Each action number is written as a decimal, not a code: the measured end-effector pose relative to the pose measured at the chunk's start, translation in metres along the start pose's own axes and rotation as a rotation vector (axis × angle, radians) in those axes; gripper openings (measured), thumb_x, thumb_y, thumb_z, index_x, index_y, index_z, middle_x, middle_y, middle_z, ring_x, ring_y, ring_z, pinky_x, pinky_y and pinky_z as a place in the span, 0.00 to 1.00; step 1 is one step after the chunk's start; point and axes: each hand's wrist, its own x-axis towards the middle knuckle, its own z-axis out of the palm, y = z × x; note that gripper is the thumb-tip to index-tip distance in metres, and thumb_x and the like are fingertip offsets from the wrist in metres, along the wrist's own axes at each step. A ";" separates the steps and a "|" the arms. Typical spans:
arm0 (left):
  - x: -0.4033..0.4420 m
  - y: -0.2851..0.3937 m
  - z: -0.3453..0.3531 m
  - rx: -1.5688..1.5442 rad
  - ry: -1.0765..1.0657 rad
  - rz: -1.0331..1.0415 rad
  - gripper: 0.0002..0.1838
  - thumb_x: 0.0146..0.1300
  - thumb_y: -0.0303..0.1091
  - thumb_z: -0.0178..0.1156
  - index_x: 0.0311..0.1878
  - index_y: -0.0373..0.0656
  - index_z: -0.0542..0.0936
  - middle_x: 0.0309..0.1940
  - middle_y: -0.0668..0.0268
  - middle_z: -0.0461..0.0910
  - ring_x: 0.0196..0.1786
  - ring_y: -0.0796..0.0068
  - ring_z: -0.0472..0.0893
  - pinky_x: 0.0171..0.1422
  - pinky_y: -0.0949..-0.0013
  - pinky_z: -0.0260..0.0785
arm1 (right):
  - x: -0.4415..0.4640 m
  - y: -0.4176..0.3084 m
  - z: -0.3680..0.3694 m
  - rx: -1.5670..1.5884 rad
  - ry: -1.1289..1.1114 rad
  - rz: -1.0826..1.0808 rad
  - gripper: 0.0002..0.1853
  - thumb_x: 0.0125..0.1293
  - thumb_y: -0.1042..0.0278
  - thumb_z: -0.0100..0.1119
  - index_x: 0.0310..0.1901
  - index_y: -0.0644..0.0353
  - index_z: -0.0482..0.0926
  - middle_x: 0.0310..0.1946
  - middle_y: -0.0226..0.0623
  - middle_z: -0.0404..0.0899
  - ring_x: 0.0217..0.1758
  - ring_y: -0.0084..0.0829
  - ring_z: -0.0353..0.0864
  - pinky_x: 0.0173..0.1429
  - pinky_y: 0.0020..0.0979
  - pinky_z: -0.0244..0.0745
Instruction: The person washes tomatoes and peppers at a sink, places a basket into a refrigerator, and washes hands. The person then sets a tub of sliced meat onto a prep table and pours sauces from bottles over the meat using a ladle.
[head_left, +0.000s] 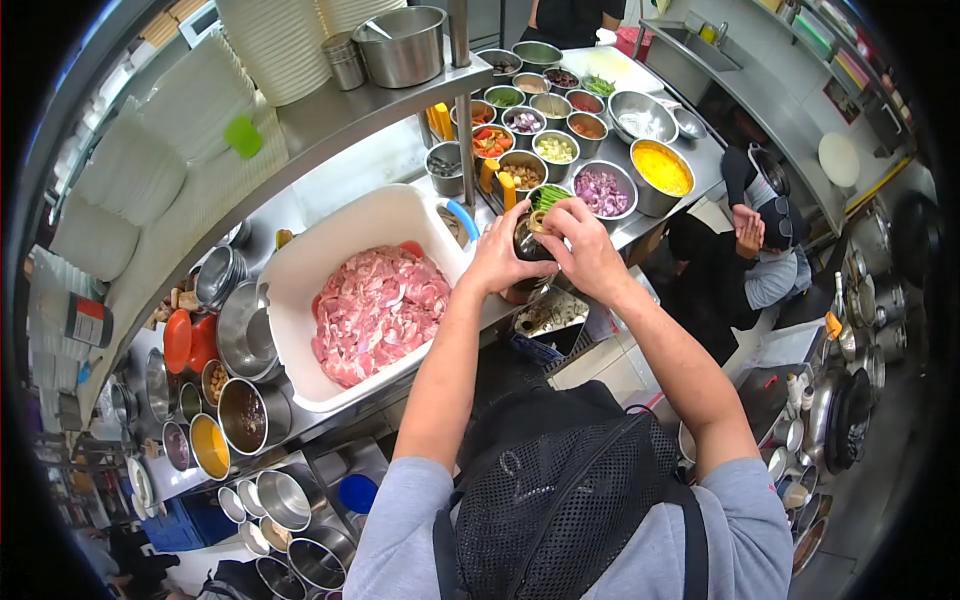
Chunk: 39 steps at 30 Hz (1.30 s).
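A dark glass bottle or jar (528, 240) is between my two hands, over the counter's front edge. My left hand (502, 252) is wrapped round its side. At its top, my right hand (580, 245) has its fingers pressed together on a small tan cap or rim (540, 221). Just left of my hands stands a large white tub (290, 350) holding sliced raw pink meat (380, 310). The tub's blue handle (462, 218) is beside my left wrist. Behind my hands lie green vegetables (550, 197) and a bowl of chopped purple onion (603, 190).
Many metal pots of ingredients stand at the back, among them one of yellow liquid (662, 167). A steel shelf (340, 120) with stacked plates runs overhead at left. Pots of sauce (243, 415) sit lower left. A person (735, 265) is at the right; another stands behind the counter.
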 end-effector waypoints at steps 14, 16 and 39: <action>0.024 -0.015 -0.014 -0.287 -0.377 -0.078 0.63 0.40 0.62 0.87 0.75 0.40 0.67 0.71 0.48 0.70 0.78 0.50 0.69 0.84 0.55 0.60 | 0.001 0.037 -0.044 -0.112 -0.151 -0.358 0.10 0.61 0.78 0.69 0.44 0.63 0.81 0.59 0.42 0.86 0.57 0.46 0.85 0.58 0.42 0.83; 0.030 -0.010 -0.012 0.004 -0.382 0.009 0.61 0.38 0.64 0.87 0.69 0.35 0.71 0.66 0.45 0.74 0.72 0.49 0.73 0.77 0.54 0.68 | -0.004 0.042 -0.036 -0.189 -0.102 -0.387 0.09 0.60 0.78 0.67 0.43 0.63 0.81 0.58 0.44 0.85 0.55 0.46 0.84 0.58 0.41 0.82; -0.039 0.020 0.095 -0.241 0.192 -0.241 0.25 0.73 0.42 0.68 0.59 0.32 0.71 0.47 0.39 0.86 0.51 0.35 0.85 0.53 0.48 0.76 | -0.015 0.022 -0.012 -0.318 0.083 -0.248 0.10 0.61 0.78 0.65 0.45 0.63 0.80 0.53 0.41 0.84 0.56 0.47 0.81 0.60 0.42 0.79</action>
